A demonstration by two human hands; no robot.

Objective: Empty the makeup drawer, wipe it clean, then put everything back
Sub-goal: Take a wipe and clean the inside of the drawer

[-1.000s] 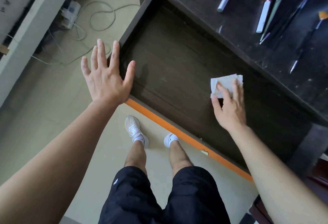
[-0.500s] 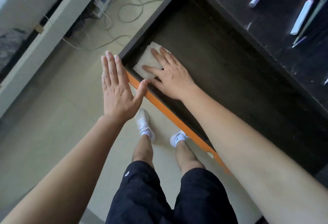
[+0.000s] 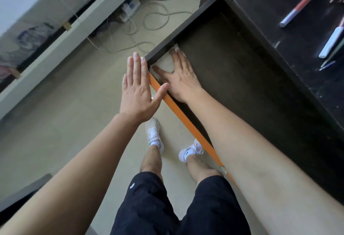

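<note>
Head view, wearer's own body. Left hand (image 3: 136, 93) and right hand (image 3: 181, 78) bare; forearms bare along their whole visible length. Nails on the left hand cut short. Shorts (image 3: 167, 208): dark navy to black, loose, soft creased fabric, hems just above the knee. Small pale logo (image 3: 132, 185) near the hem of the left leg; shape too small to read. Legs bare from hem to ankle. Left sock (image 3: 156, 143) and right sock (image 3: 186, 156): white, ankle height, each with a small dark mark on the cuff. Left shoe (image 3: 153, 132) and right shoe (image 3: 196, 147): white lace-up trainers, low cut, laces white.
</note>
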